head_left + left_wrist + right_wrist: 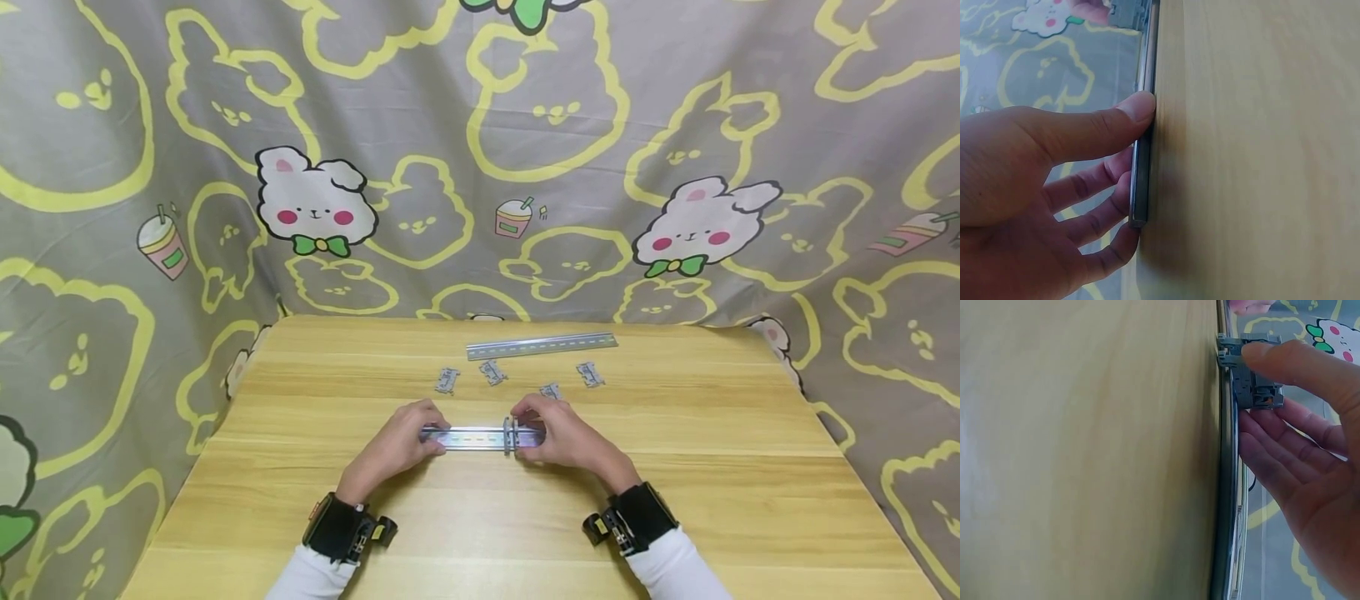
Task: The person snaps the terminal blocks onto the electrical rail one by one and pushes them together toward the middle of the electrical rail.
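A slotted metal DIN rail [474, 439] lies crosswise before me on the table. My left hand [405, 437] grips its left end, with the thumb on the near edge and fingers on the far edge. Two thin grey terminal blocks stand side by side on the rail right of its middle: the left block [507, 436] and the right block [516, 432]. My right hand [562, 433] pinches the right block between thumb and fingers, as the right wrist view shows with the grey block [1249, 394] under the thumb. That hand covers the rail's right end in the head view.
Several loose grey terminal blocks lie beyond the hands, among them one at left [447, 381] and one at right [590, 374]. A second slotted rail [542, 346] lies near the wooden table's [480, 533] back edge. A patterned curtain [435, 125] hangs behind and at both sides.
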Demonstrator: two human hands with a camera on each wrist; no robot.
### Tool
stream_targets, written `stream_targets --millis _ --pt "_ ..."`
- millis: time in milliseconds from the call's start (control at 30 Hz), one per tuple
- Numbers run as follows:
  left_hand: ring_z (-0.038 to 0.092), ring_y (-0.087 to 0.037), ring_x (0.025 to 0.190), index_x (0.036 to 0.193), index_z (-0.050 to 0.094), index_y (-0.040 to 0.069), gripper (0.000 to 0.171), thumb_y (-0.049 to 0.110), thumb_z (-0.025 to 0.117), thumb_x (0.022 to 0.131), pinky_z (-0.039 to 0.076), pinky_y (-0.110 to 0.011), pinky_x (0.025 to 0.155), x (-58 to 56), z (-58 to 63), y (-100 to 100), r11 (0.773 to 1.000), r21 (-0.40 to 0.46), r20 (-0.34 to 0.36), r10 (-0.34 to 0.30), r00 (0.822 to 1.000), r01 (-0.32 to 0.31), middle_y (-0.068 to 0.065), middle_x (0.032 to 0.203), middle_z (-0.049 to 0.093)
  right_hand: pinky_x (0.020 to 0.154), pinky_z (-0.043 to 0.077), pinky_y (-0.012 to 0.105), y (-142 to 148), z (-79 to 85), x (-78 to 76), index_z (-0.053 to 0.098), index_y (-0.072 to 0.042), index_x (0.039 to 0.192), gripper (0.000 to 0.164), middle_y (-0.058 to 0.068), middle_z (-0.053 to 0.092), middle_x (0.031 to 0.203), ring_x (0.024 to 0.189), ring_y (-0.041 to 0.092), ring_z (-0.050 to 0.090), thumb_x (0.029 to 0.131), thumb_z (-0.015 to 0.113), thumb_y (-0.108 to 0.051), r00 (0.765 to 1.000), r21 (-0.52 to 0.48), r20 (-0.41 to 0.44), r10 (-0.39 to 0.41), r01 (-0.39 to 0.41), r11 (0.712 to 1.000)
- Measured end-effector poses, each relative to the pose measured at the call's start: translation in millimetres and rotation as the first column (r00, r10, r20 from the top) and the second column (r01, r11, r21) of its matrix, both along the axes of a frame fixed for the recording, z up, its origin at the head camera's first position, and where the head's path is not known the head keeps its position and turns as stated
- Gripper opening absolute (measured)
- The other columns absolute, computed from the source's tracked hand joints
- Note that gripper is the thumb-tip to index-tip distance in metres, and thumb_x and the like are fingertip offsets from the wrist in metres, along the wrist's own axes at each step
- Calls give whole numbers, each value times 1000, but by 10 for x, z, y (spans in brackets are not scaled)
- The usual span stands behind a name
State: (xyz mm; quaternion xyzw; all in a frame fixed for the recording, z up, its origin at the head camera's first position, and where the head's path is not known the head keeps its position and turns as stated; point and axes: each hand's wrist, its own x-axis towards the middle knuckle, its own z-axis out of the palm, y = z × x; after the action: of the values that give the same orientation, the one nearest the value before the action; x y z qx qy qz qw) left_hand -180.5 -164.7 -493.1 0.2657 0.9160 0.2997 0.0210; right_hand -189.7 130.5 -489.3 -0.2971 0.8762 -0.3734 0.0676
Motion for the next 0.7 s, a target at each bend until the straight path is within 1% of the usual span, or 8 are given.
stream_targets --millis 167,267,367,433,533,633,700 --pt "63 -23 94 102 75 4 29 12 82 75 55 -40 87 -4 -7 -8 1000 -8 7 1 1000 -1 -4 99 66 97 51 39 79 76 -27 57 -3 127 63 9 62 123 113 24 60 72 84 -19 998 31 43 33 -35 999" --pt "62 -22 94 103 75 5 30 12 82 75 55 -39 87 -3 -10 -10 1000 -15 13 4 1000 -4 -3 100 65 99 49 44 159 160 -83 55 -3 133 59 12 60 129 117 27 57 80 77 -19 997 51 50 55 -57 997" --pt "62 -22 94 103 75 5 30 12 82 75 54 -40 88 -4 -4 -6 1000 -14 12 5 1000 -5 -3 99 66 99 48 48 239 234 -171 55 -3 134 51 12 59 132 118 30 56 86 68 -12 999 77 3 52 -52 996" --pt "63 -23 94 103 75 4 30 13 82 75 54 -40 88 -5 1 -4 1000 -12 10 -3 1000 3 -4 99 66 98 48 50 292 260 -229 57 -1 132 48 13 58 131 118 32 55 85 65 -6 998 104 -38 47 -43 994" --pt "63 -23 93 102 74 4 30 13 82 75 54 -40 87 -8 -1 -3 1000 -9 3 -12 1000 12 -5 99 66 93 51 49 363 258 -306 59 -1 129 47 13 58 130 114 32 56 82 65 1 995 174 -89 42 -26 984" --pt "63 -23 92 101 75 4 29 13 82 74 54 -41 86 -16 -13 -7 1000 -8 -12 -15 1000 15 -6 97 66 88 53 45 409 208 -370 61 -1 127 50 15 57 129 110 31 57 78 67 4 993 244 -105 57 -30 969" --pt "63 -23 91 100 75 3 28 12 82 74 55 -40 85 -22 -26 -13 1000 -6 -17 -12 1000 12 -6 96 66 90 53 44 423 161 -399 61 -1 127 52 16 55 130 111 31 56 76 68 5 992 285 -112 62 -28 958"
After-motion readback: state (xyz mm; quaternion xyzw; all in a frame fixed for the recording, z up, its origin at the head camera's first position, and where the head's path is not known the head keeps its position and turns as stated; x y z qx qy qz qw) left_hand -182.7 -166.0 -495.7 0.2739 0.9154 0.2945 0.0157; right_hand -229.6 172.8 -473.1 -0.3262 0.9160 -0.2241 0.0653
